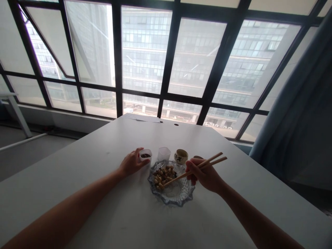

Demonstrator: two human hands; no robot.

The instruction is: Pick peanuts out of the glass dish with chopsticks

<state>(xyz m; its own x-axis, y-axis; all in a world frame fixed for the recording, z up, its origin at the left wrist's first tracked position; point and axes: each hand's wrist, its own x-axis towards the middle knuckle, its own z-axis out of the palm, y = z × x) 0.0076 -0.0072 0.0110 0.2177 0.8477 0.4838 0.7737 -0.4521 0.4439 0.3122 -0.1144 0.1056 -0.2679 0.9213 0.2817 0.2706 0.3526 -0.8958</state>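
Note:
My left hand is wrapped round a small white plastic cup, which has dark bits inside and stands on the table. In my right hand is a pair of wooden chopsticks, their tips down among the mixed nuts or beans. These lie heaped in the left part of a scalloped clear glass bowl. Behind the bowl are a second white plastic cup and a cream ceramic cup with dark characters. A brownish round thing is mostly hidden by my right hand.
The white table reaches to large framed windows. Two dark round holes show near its far edge. A blue-grey curtain hangs at the right, and part of another white table stands at the far left.

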